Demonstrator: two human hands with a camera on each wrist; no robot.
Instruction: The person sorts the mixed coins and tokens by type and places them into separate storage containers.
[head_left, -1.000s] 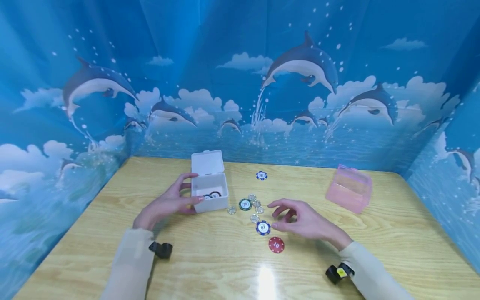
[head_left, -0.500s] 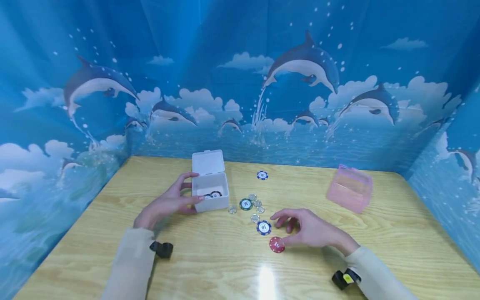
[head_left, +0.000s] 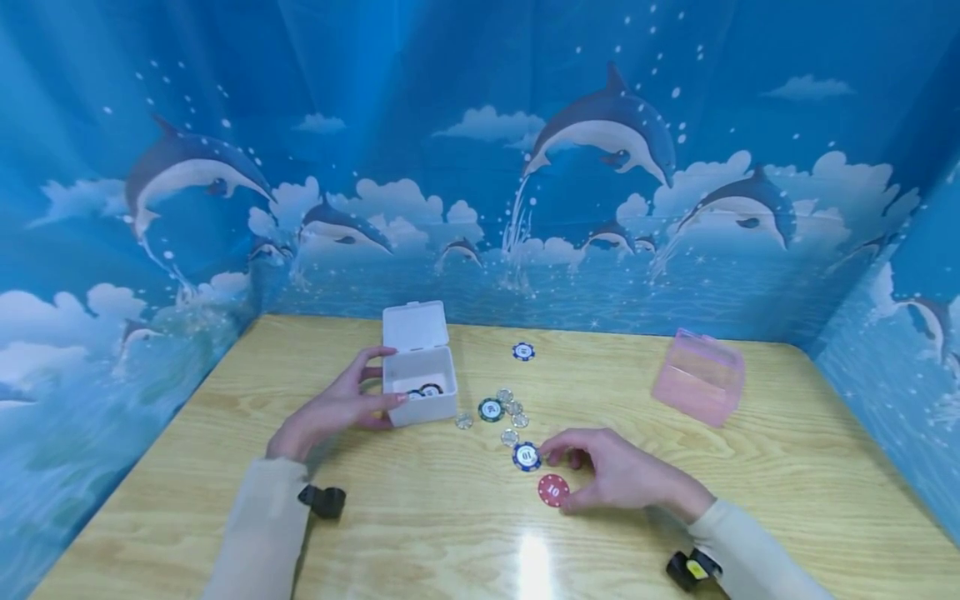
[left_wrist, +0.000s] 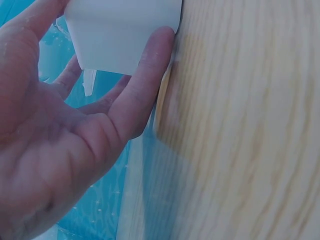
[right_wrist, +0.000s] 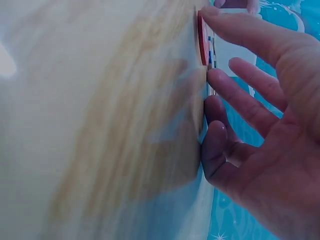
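Observation:
My left hand (head_left: 348,397) grips the left side of a white plastic box (head_left: 422,408), thumb at its front and fingers toward the back. Its lid (head_left: 416,325) stands up and a few chips (head_left: 431,389) lie inside. My right hand (head_left: 615,471) is spread low over the table. Its thumb touches the near edge of a red poker chip (head_left: 553,491), marked 10. The index fingertip is right beside a blue-and-white chip (head_left: 527,457). In the right wrist view the red chip (right_wrist: 202,37) shows edge-on between thumb and index finger, the other fingers curving loosely to the tabletop.
A green-rimmed chip (head_left: 491,410) and several small clear discs (head_left: 509,437) lie between box and right hand. Farther back lies another blue chip (head_left: 523,352). A pink translucent box (head_left: 699,379) stands at the back right, before a dolphin-printed curtain (head_left: 480,167).
My right hand has come down and nearer; its thumb moved from by the blue chip across the red chip to its near edge. The left hand and white box stay in place.

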